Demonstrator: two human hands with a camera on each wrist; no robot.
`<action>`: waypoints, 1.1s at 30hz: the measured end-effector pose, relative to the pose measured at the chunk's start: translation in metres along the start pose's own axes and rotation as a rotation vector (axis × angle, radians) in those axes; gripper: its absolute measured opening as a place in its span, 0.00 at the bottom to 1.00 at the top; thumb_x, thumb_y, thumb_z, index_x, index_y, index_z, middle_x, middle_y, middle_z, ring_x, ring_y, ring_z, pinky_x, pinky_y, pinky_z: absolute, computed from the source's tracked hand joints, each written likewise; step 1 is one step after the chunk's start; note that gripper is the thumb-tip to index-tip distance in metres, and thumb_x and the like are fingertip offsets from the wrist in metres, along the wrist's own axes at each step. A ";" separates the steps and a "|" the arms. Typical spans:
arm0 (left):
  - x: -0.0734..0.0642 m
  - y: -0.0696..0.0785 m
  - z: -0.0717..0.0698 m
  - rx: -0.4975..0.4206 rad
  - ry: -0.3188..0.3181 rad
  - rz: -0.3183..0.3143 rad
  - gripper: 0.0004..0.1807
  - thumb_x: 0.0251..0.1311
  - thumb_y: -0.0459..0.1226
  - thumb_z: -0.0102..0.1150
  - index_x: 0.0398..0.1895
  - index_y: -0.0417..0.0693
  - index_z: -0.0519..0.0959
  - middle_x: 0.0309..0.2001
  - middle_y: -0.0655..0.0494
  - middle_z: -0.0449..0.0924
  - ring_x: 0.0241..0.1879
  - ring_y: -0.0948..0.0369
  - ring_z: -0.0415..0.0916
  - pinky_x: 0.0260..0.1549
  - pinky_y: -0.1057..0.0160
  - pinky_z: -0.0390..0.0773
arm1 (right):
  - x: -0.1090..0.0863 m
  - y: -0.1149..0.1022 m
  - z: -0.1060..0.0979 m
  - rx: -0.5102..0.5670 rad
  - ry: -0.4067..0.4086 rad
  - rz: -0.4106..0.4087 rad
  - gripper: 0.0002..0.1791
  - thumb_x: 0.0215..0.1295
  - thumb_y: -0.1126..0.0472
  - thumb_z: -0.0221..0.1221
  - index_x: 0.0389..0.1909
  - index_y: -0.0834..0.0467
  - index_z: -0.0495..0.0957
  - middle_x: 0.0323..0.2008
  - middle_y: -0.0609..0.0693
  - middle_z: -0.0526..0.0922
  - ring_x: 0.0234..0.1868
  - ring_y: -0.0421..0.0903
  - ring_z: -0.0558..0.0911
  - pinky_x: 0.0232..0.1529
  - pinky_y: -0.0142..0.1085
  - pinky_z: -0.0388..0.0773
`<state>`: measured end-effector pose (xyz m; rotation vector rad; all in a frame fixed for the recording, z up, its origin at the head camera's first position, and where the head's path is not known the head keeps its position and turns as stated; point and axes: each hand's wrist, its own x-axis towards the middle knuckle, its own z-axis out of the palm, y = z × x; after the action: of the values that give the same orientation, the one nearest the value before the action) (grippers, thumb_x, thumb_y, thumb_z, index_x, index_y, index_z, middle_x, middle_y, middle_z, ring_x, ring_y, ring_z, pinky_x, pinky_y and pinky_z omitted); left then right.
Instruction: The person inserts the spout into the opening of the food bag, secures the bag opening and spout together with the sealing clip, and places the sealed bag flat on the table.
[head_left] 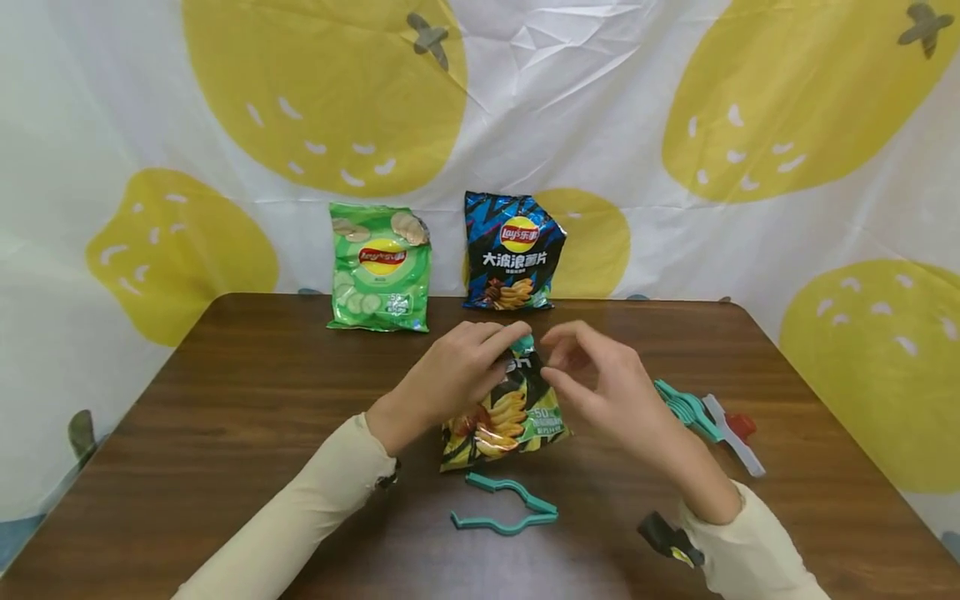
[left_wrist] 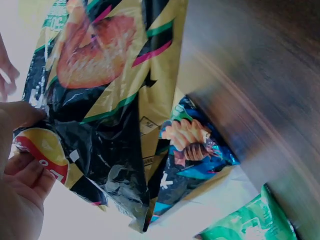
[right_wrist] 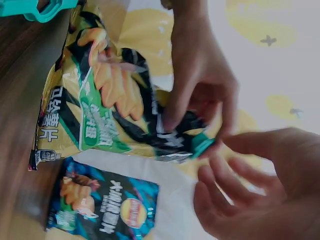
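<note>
The gold bag (head_left: 502, 417) is held above the middle of the table (head_left: 262, 417), its top tilted away from the near edge; whether its lower end is rested on the wood cannot be told. It is gripped near its top, on the left side, by the left hand (head_left: 457, 367) – the thumb is pressed to one face and the fingers are closed in from the other. A small teal piece (head_left: 522, 344) is seen at the bag's top, beside the left fingers.

The right hand (head_left: 600, 379) is held just right of the top, its fingers loosely curved and parted from the thumb, with nothing grasped; whether the bag is touched by it cannot be told.

Nearer than the bag, an opened teal clip (head_left: 506, 529) is laid on the table, its two arms spread to the left. To the right, teal clips (head_left: 686, 408) are bunched beside a grey clip (head_left: 735, 437) and a red clip (head_left: 741, 427). Along the far edge two more bags are stood upright – the green bag (head_left: 380, 267) on the left, the blue bag (head_left: 515, 250) on the right – before a printed cloth (head_left: 517, 108).
</note>
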<state>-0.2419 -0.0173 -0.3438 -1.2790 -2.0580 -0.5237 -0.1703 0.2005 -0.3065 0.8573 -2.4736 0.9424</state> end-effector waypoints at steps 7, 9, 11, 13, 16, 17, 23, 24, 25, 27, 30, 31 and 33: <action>0.001 -0.008 -0.003 -0.070 -0.033 -0.052 0.25 0.62 0.32 0.65 0.63 0.44 0.73 0.45 0.50 0.84 0.43 0.55 0.80 0.50 0.55 0.77 | -0.045 -0.013 0.031 -0.113 -0.523 -0.160 0.09 0.65 0.63 0.65 0.46 0.53 0.81 0.40 0.41 0.83 0.42 0.35 0.80 0.44 0.34 0.79; 0.001 -0.009 -0.003 -0.069 -0.041 -0.055 0.25 0.62 0.33 0.64 0.63 0.44 0.72 0.45 0.50 0.84 0.44 0.55 0.80 0.50 0.55 0.77 | -0.058 -0.013 0.041 -0.151 -0.622 -0.180 0.10 0.65 0.62 0.65 0.47 0.52 0.81 0.43 0.41 0.81 0.46 0.37 0.78 0.46 0.35 0.78; 0.001 -0.009 -0.003 -0.065 -0.050 -0.059 0.25 0.62 0.33 0.64 0.63 0.44 0.72 0.45 0.50 0.84 0.44 0.56 0.80 0.49 0.56 0.77 | -0.067 -0.010 0.048 -0.196 -0.678 -0.179 0.11 0.64 0.61 0.66 0.47 0.51 0.81 0.44 0.39 0.78 0.47 0.39 0.75 0.47 0.36 0.77; 0.001 -0.009 -0.004 -0.061 -0.059 -0.063 0.25 0.63 0.34 0.64 0.63 0.44 0.73 0.46 0.50 0.84 0.44 0.56 0.80 0.49 0.56 0.78 | -0.072 -0.008 0.054 -0.230 -0.690 -0.174 0.10 0.63 0.60 0.67 0.44 0.49 0.81 0.43 0.38 0.76 0.48 0.39 0.73 0.48 0.36 0.76; 0.000 -0.009 -0.004 -0.052 -0.072 -0.068 0.24 0.64 0.34 0.64 0.63 0.43 0.73 0.47 0.50 0.84 0.44 0.56 0.80 0.49 0.56 0.78 | -0.075 -0.004 0.061 -0.269 -0.660 -0.197 0.06 0.63 0.58 0.68 0.37 0.47 0.80 0.38 0.36 0.73 0.45 0.38 0.70 0.44 0.32 0.73; 0.000 -0.009 -0.004 -0.051 -0.075 -0.069 0.24 0.64 0.34 0.63 0.63 0.43 0.73 0.47 0.49 0.83 0.44 0.56 0.80 0.49 0.56 0.79 | -0.075 -0.003 0.062 -0.270 -0.647 -0.206 0.06 0.63 0.57 0.68 0.35 0.47 0.79 0.36 0.36 0.72 0.44 0.38 0.69 0.43 0.31 0.72; -0.001 -0.008 -0.003 -0.076 -0.077 -0.066 0.22 0.64 0.33 0.62 0.61 0.41 0.74 0.47 0.49 0.83 0.44 0.56 0.80 0.48 0.57 0.79 | -0.077 0.003 0.060 -0.167 -0.622 -0.209 0.05 0.65 0.59 0.65 0.36 0.47 0.79 0.35 0.35 0.72 0.40 0.35 0.67 0.40 0.27 0.69; -0.001 -0.008 -0.002 -0.080 -0.077 -0.067 0.22 0.64 0.33 0.62 0.61 0.41 0.74 0.47 0.49 0.83 0.44 0.56 0.80 0.48 0.57 0.79 | -0.079 0.004 0.058 -0.145 -0.615 -0.204 0.05 0.66 0.60 0.65 0.37 0.47 0.78 0.36 0.35 0.73 0.40 0.35 0.68 0.40 0.27 0.70; -0.001 -0.008 -0.002 -0.084 -0.076 -0.070 0.22 0.65 0.33 0.62 0.61 0.41 0.74 0.47 0.49 0.83 0.44 0.56 0.80 0.48 0.57 0.79 | -0.080 0.004 0.056 -0.128 -0.602 -0.204 0.05 0.66 0.60 0.64 0.38 0.47 0.78 0.37 0.36 0.73 0.41 0.34 0.68 0.41 0.27 0.71; -0.001 -0.008 -0.001 -0.089 -0.075 -0.074 0.22 0.64 0.32 0.63 0.61 0.41 0.73 0.48 0.49 0.83 0.45 0.55 0.80 0.49 0.56 0.79 | -0.082 0.005 0.050 -0.098 -0.568 -0.204 0.06 0.67 0.61 0.64 0.39 0.47 0.77 0.39 0.36 0.74 0.42 0.34 0.70 0.41 0.27 0.72; -0.002 -0.008 0.000 -0.087 -0.067 -0.076 0.23 0.64 0.31 0.64 0.62 0.42 0.72 0.49 0.48 0.82 0.47 0.54 0.80 0.50 0.56 0.79 | -0.085 0.004 0.038 -0.074 -0.476 -0.213 0.08 0.66 0.63 0.64 0.38 0.47 0.76 0.41 0.37 0.74 0.43 0.34 0.71 0.41 0.27 0.74; -0.002 -0.009 0.000 -0.088 -0.063 -0.075 0.24 0.64 0.31 0.64 0.62 0.41 0.72 0.49 0.48 0.82 0.47 0.54 0.80 0.50 0.56 0.79 | -0.085 0.004 0.034 -0.075 -0.437 -0.221 0.08 0.66 0.63 0.65 0.39 0.47 0.76 0.42 0.37 0.74 0.43 0.34 0.72 0.41 0.28 0.75; -0.002 -0.010 0.000 -0.089 -0.053 -0.069 0.23 0.64 0.31 0.64 0.62 0.41 0.72 0.49 0.47 0.81 0.48 0.54 0.80 0.51 0.56 0.79 | -0.083 0.004 0.024 -0.085 -0.351 -0.227 0.09 0.66 0.63 0.65 0.40 0.46 0.76 0.44 0.38 0.74 0.45 0.35 0.74 0.43 0.30 0.76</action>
<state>-0.2498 -0.0230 -0.3453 -1.2888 -2.1507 -0.6252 -0.1127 0.2201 -0.3685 1.3375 -2.6012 0.6492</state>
